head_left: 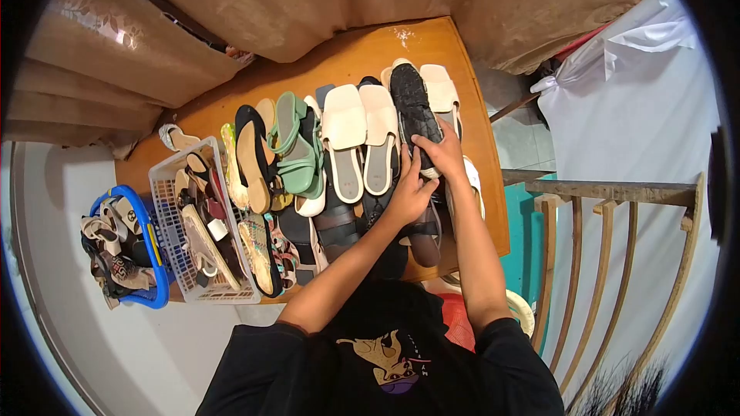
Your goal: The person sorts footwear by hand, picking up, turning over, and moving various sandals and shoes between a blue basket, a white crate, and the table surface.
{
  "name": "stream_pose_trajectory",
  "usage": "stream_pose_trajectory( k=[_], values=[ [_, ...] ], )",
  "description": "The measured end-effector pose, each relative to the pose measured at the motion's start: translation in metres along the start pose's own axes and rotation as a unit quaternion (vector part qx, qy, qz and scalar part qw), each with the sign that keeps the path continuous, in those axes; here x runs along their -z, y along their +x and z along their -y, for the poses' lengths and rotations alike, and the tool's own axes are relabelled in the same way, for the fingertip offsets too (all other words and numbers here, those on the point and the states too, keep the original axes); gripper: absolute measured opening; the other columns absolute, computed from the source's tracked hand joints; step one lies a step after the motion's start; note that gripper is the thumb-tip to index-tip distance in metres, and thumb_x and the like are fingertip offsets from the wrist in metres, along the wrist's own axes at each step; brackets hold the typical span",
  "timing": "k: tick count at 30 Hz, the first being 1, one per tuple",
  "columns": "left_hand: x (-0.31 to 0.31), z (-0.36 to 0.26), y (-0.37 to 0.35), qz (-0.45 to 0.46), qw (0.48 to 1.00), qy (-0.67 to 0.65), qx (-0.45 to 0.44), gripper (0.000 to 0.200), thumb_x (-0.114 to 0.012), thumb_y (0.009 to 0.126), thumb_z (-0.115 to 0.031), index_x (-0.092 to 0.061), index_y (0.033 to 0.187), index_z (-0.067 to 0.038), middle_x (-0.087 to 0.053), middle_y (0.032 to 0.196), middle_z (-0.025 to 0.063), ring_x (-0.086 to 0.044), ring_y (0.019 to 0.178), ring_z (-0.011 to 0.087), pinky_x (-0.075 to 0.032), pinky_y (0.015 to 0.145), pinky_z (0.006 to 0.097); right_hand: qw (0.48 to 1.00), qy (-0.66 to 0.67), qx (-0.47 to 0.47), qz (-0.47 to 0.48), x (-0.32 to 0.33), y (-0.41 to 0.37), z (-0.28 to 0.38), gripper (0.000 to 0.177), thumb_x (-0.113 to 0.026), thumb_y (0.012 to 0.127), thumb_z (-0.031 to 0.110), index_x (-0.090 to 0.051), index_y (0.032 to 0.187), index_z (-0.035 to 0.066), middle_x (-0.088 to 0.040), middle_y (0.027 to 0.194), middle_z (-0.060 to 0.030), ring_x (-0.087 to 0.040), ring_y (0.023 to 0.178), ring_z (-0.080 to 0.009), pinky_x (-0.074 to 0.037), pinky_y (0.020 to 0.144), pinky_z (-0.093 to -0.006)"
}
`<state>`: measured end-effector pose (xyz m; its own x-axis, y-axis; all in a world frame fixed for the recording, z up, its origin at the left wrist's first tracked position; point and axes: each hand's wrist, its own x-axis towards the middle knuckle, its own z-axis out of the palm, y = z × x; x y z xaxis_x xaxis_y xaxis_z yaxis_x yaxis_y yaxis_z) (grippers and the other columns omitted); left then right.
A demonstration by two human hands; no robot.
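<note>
A black shoe [415, 100] with a textured upper and pale sole edge lies toe-away on top of other footwear. My right hand [445, 152] grips its right side, with the thumb across the upper. At the heel end, my left hand [411, 191] has its fingers along the shoe's left edge and its thumb near the heel. Left of the shoe sit two cream slides, a nearer one [379, 112] and a farther one [344, 117]. Another cream slide [440, 86] is to its right. Dark brown sandals [424, 240] lie below my hands, partly hidden by my forearms.
Green strappy sandals [297, 156] and black flats [253, 146] stand farther left on the wooden table [308, 69]. A white plastic basket [173, 239] and a blue basket [160, 277] hold more footwear. A wooden slatted rack [601, 192] stands at the right.
</note>
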<state>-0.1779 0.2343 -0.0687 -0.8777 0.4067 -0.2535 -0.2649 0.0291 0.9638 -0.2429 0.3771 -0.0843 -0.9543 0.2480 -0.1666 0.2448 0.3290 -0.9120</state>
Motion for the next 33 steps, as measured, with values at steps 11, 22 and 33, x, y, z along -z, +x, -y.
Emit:
stream_pose_trajectory(
  k=[11, 22, 33],
  values=[
    [0.045, -0.06, -0.077, -0.074, 0.968, -0.213, -0.111, 0.063, -0.056, 0.102, 0.001, -0.034, 0.16, -0.002, -0.037, 0.164, 0.0133, -0.041, 0.149, 0.0302, -0.042, 0.114, 0.0384, 0.972, -0.125, 0.138, -0.144, -0.012, -0.097, 0.067, 0.065, -0.083, 0.084, 0.023, -0.057, 0.139, 0.0, -0.048, 0.146, -0.0238, -0.047, 0.137, -0.0412, -0.041, 0.113, -0.0463],
    [0.169, -0.07, -0.256, -0.394, 0.9, -0.101, -0.158, 0.039, -0.054, 0.099, 0.001, -0.06, 0.138, 0.004, -0.057, 0.145, 0.0148, -0.064, 0.122, 0.0243, -0.054, 0.097, 0.0331, 0.97, 0.018, 0.231, 0.071, -0.104, -0.243, 0.156, 0.038, -0.075, 0.083, 0.005, -0.072, 0.12, 0.004, -0.05, 0.147, -0.0196, -0.049, 0.137, -0.0387, -0.041, 0.114, -0.0462],
    [0.26, -0.044, -0.378, -0.544, 0.812, -0.084, -0.194, 0.03, -0.056, 0.096, 0.006, -0.065, 0.125, 0.007, -0.058, 0.133, 0.0126, -0.065, 0.107, 0.0191, -0.054, 0.088, 0.0306, 0.926, 0.073, 0.307, 0.21, -0.232, -0.317, 0.21, 0.035, -0.073, 0.082, 0.006, -0.074, 0.117, 0.005, -0.056, 0.143, -0.0176, -0.054, 0.132, -0.0392, -0.043, 0.111, -0.0469]
  ],
)
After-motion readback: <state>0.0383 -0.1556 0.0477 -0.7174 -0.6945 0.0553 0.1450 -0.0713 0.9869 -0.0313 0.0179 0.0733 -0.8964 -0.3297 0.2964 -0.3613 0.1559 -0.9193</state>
